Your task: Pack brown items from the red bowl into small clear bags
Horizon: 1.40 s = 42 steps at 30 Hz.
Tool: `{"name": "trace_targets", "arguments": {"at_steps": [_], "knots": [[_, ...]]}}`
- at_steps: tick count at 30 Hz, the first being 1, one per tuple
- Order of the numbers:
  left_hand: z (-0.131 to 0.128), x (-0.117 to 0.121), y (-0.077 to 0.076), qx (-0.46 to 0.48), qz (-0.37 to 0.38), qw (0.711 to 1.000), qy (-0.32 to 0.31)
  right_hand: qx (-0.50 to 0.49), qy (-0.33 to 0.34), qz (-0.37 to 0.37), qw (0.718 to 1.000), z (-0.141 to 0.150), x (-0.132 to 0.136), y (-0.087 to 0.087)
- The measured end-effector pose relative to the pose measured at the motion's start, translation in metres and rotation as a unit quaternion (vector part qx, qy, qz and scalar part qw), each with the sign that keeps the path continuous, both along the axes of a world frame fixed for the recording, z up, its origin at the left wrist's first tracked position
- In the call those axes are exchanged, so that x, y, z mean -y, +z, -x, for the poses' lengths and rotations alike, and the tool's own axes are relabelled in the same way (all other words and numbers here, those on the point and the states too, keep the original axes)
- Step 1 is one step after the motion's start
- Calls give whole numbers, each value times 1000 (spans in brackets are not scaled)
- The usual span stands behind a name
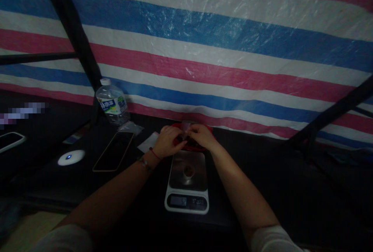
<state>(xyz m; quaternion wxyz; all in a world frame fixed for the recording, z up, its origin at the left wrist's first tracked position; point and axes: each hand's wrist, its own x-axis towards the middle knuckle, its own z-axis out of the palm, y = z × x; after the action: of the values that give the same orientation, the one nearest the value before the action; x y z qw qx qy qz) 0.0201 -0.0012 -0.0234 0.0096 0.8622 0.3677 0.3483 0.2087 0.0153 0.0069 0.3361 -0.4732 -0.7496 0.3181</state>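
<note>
Small clear bag (185,127), one, long axis indistinct: left hand (170,140) and right hand (201,135) are pinching it from either side, over the red tray (194,149), while a small cup (189,171) is sitting nearer the forearms, on the scale (176,180).

Sheet (221,56): red, white and blue stripes
Surface (279,174): black
Tray (194,149), by surface's far edge: red
Scale (201,174): white body, silver-grey plate
Wrist cord (154,154): red

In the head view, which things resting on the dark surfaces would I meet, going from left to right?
White-edged phone, round white gadget, dark phone, white paper, kitchen scale.
</note>
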Motion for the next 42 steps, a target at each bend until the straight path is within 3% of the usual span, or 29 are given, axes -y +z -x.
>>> {"name": "trace_targets", "arguments": {"at_steps": [7,13,18,23,28,32,36,42], "knots": [[-2,-3,-7,61,38,996,-47,-5,67,18,998,6,9,5],[-1,-4,-11,144,105,976,-126,-6,106,66,992,-1,8,3],[-3,-5,-12,166,129,968,-139,10,133,61,989,-3,7,1],[-4,-3,-10,159,105,979,-77,48,112,-4,992,0,9,4],[-3,-3,-5,183,52,979,72,83,2,-83,993,5,11,9],[-4,-2,-6,165,46,981,90,85,-70,-194,975,12,11,6],[-8,0,-8,153,25,981,114,95,-9,-266,959,18,13,2],[-11,5,-6,80,-28,993,81,104,39,-219,969,20,17,3]]}}
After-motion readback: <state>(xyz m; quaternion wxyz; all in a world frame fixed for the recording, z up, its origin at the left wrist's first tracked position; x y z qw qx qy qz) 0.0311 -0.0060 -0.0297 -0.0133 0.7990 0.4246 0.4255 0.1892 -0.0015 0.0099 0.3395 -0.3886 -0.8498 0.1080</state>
